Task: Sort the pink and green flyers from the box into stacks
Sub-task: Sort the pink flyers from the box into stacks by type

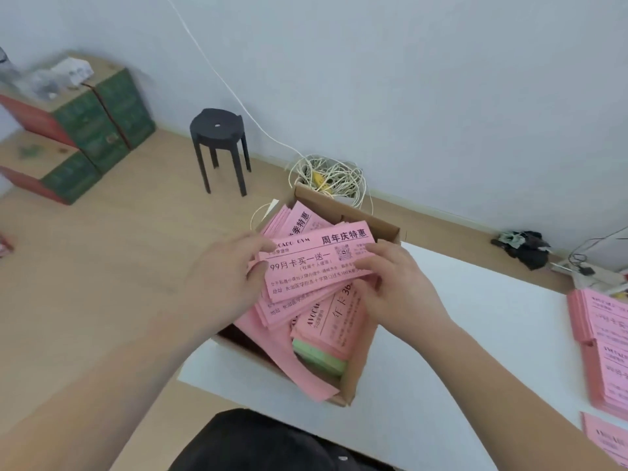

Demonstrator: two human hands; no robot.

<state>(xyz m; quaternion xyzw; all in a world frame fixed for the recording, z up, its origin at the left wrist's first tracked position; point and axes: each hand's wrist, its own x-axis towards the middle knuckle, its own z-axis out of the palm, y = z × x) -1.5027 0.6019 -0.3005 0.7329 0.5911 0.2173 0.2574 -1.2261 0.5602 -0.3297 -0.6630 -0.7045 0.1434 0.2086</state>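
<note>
The head camera looks down on an open cardboard box [387, 230] that stands at the far left corner of a white counter [475, 334], and both of the person's bare hands meet above it. The left hand [224, 277] grips the left end of a bundle of pink flyers [316, 263], its fingers curled round the edge and the thumb lying on the top sheet. The right hand [397, 283] pinches the bundle's right end, with its fingertips on the printed face. The bundle is held flat over the middle of the box, its top sheet showing black printed text and a small square code. Under it the box is filled with more loose pink sheets [272, 321] lying at different angles, some hanging over the near rim. A small stack of green flyers [319, 358] lies at the near end of the box, partly covered by pink ones. To the right of the box and well apart from it, stacks of pink flyers [605, 334] lie on the counter at the edge of the picture, cut off by the frame. Just behind the box a coil of pale cord [329, 175] sits against the wall, with 1 strand running up the wall. Behind and to the left of the box a black stool [219, 144] stands on the wooden floor [102, 266]. Far to the left of the box, green and red cartons [102, 124] are piled up. Behind and to the right of the box a dark heap [523, 246] lies by the wall; what it is cannot be told.
</note>
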